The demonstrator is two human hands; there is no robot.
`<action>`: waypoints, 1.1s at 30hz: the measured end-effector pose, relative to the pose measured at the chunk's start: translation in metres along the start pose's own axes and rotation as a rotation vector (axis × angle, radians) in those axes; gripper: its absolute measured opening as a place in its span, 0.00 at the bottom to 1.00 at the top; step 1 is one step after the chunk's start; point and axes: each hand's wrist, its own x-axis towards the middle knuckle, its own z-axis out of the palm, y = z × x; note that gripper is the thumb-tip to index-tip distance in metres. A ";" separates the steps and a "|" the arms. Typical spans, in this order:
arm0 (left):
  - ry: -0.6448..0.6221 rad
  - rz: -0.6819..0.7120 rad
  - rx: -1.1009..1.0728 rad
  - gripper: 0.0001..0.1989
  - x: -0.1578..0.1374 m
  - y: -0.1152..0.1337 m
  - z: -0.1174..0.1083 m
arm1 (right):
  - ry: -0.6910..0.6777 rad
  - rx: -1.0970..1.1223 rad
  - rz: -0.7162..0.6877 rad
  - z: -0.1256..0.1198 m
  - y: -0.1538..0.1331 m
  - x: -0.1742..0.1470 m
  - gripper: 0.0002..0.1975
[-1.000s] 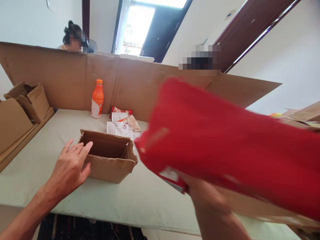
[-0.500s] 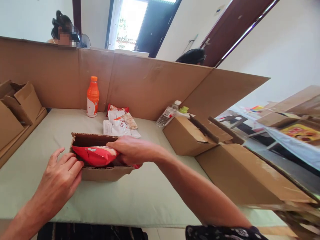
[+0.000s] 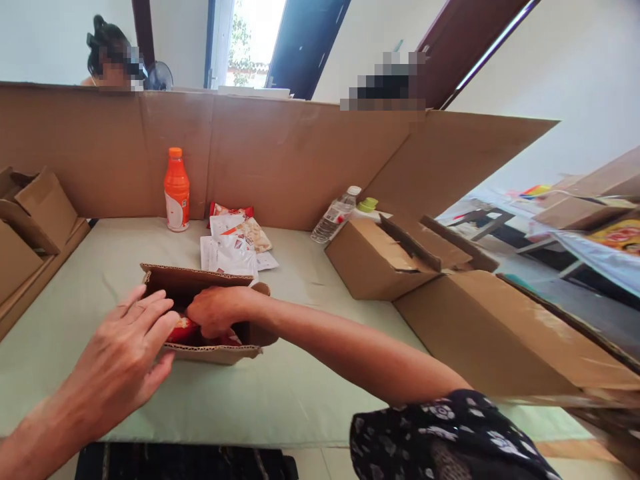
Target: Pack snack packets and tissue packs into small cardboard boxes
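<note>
An open cardboard box (image 3: pixel 210 355) stands on the pale green cloth in front of me. My right hand (image 3: pixel 217 312) reaches down into it with bent fingers on a shiny red snack packet (image 3: pixel 184 331); the fingertips and much of the packet are hidden. At the box's left end is my left hand (image 3: pixel 133 343), its fingers stretched out over the edge and the thumb apart, holding nothing. Just behind the box lie several white and red packets (image 3: pixel 233 243).
An orange bottle (image 3: pixel 177 193) stands by the cardboard screen (image 3: pixel 280 157). At right, a clear water bottle (image 3: pixel 336 215) leans beside cardboard boxes (image 3: pixel 370 257). More boxes (image 3: pixel 47 203) stand at left. Beyond the screen are two people, partly visible.
My right hand has moved left and deeper into the box, and the red packet has gone down with it. My left hand's fingers have shifted over the box's left edge.
</note>
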 end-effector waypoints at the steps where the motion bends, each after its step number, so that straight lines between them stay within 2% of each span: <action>1: -0.063 0.007 -0.015 0.13 0.006 0.000 0.001 | 0.002 0.001 -0.025 -0.003 0.001 -0.003 0.17; 5: -0.396 -0.067 -0.043 0.09 0.025 0.000 0.006 | -0.017 0.031 -0.066 -0.012 0.007 -0.009 0.14; 8: -0.526 -0.143 -0.063 0.07 0.031 -0.003 0.008 | -0.029 0.068 -0.072 -0.008 0.012 -0.001 0.15; 11: -0.634 -0.188 -0.085 0.07 0.033 -0.005 0.008 | 0.006 0.106 -0.166 0.003 0.016 -0.001 0.15; 14: -0.682 -0.212 -0.122 0.08 0.033 -0.007 0.008 | 0.236 0.225 -0.197 0.016 0.024 -0.027 0.13; 17: -0.729 -0.234 -0.183 0.08 0.031 -0.007 0.009 | 0.646 0.504 -0.128 0.030 0.053 -0.063 0.15; 19: -0.715 -0.236 -0.244 0.12 0.028 -0.007 0.011 | 0.897 0.619 -0.009 0.039 0.086 -0.071 0.15; 21: -0.667 -0.222 -0.270 0.13 0.024 -0.007 0.013 | 0.991 0.574 0.225 0.048 0.123 -0.058 0.14; 23: -0.629 -0.212 -0.262 0.10 0.020 -0.007 0.015 | 0.913 0.458 0.459 0.058 0.157 -0.029 0.14; 24: -0.617 -0.210 -0.257 0.08 0.018 -0.006 0.016 | 0.860 0.418 0.528 0.064 0.171 -0.013 0.16; 28: -0.573 -0.226 -0.298 0.10 0.016 -0.004 0.018 | 0.750 0.347 0.630 0.090 0.197 0.037 0.29; 29: -0.567 -0.231 -0.315 0.12 0.016 -0.004 0.018 | 0.730 0.336 0.633 0.096 0.198 0.042 0.27; 33: -0.540 -0.238 -0.343 0.16 0.019 -0.005 0.017 | 0.666 0.310 0.523 0.101 0.203 0.038 0.06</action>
